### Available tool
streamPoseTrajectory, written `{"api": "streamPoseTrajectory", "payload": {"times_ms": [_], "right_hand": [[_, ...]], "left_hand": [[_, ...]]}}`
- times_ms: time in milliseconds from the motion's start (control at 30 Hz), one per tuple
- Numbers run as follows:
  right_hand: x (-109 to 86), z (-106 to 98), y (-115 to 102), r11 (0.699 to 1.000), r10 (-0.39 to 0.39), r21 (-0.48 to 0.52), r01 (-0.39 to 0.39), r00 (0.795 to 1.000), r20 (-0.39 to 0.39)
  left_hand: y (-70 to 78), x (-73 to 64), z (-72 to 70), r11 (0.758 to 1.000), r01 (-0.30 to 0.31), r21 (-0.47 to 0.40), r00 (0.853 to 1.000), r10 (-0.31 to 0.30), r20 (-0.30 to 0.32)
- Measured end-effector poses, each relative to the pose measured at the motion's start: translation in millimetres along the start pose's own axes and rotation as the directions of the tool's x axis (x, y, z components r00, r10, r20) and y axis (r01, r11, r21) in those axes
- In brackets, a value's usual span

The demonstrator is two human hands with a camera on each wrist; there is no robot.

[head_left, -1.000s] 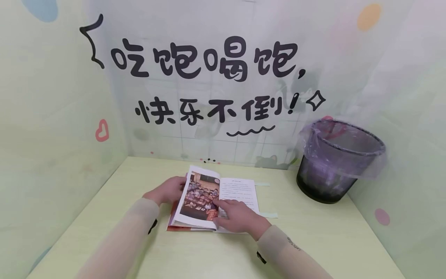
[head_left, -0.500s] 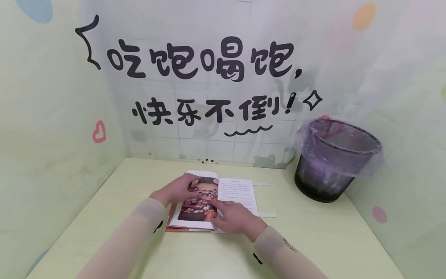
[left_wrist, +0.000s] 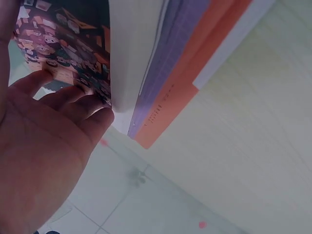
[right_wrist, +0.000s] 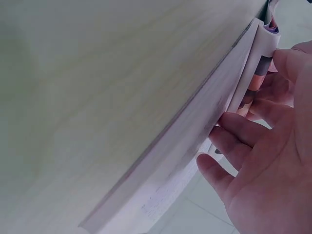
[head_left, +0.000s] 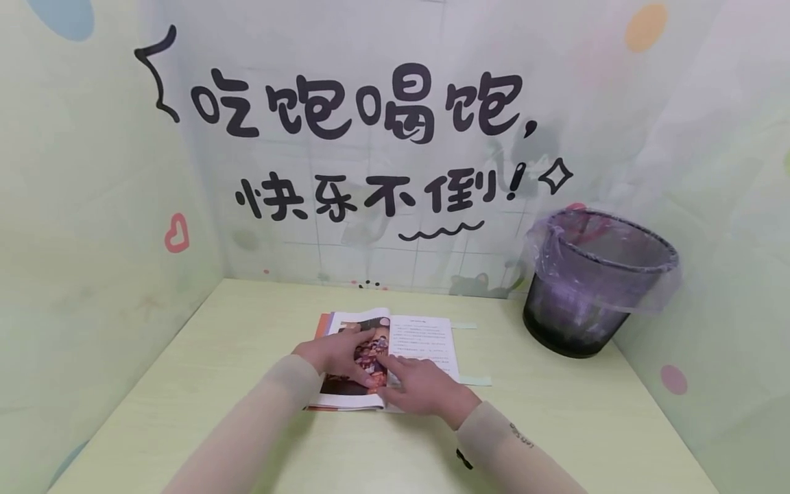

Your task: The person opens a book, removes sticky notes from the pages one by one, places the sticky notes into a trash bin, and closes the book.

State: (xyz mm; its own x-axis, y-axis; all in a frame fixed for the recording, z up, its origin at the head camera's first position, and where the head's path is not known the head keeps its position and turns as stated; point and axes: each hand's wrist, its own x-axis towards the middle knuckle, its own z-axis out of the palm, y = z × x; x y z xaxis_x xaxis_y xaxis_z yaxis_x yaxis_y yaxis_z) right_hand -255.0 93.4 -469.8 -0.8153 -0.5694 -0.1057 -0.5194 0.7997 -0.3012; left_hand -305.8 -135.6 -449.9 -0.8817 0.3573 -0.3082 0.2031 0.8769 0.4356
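Both hands rest on the open book, and neither has hold of anything. Left hand [head_left: 336,353] lies with loosely spread fingers across the illustrated page [head_left: 378,337]; right hand [head_left: 426,390] has its fingers extended, tips near the fold, palm side over the text page [head_left: 428,336]. The book [head_left: 453,353] lies on the table [head_left: 204,363], in front of the person. As I judge, the opening of it is done, and the pages seem to be under pressing or smoothing. This work looks not complete: the left pages bulge somewhat toward the fold, and orange and purple edges [head_left: 322,325] show beyond them. How firmly the hands press, I cannot tell. Just beside the text page are two pale green strips [head_left: 480,381]. Farther to the right stands a dark bin [head_left: 570,326] with a purple liner [head_left: 648,291].
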Motion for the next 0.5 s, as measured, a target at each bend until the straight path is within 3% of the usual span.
{"api": "streamPoseTrajectory", "payload": {"times_ms": [367, 500], "right_hand": [[-9.4, -3, 9, 0.999, 0.008, 0.050, -0.009, 1.000, 0.018], [-13.6, -6, 28, 0.991, 0.071, 0.112, -0.067, 0.997, -0.027]], "left_hand": [[12.2, 0.7, 6.7, 0.997, 0.026, 0.078, 1.000, -0.025, -0.003], [14.0, 0.7, 8.2, 0.996, 0.035, 0.088, 0.999, -0.035, -0.003]]}}
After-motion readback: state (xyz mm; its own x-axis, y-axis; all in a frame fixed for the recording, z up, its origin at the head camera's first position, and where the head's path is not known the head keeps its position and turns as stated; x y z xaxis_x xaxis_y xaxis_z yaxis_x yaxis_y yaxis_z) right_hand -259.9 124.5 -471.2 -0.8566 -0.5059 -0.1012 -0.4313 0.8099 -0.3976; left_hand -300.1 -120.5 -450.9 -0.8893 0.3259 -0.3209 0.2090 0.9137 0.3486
